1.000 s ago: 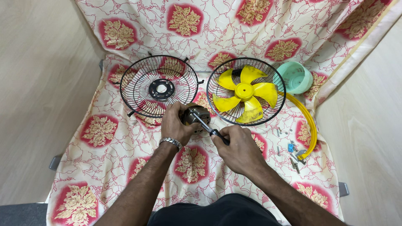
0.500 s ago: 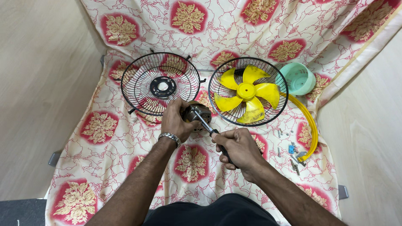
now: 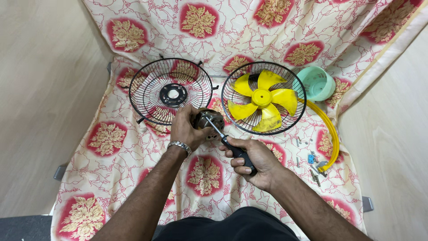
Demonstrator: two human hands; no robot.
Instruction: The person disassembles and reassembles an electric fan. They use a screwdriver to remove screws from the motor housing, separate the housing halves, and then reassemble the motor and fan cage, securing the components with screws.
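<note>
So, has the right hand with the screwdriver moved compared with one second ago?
Yes. The right hand pulled back toward the person and slightly right, away from the yellow fan blade in its grille; the screwdriver tip remains on the motor.

Both arms are bare, with no sleeves. The left hand has a shiny silver chain bracelet at the wrist. The right hand wears nothing. The clothes below are black.

The left hand is covering most of the fan motor, hiding its underside. The right hand is wrapping the screwdriver handle. Small screws are lying too tiny to distinguish; the patterned cloth is running off the frame.
</note>
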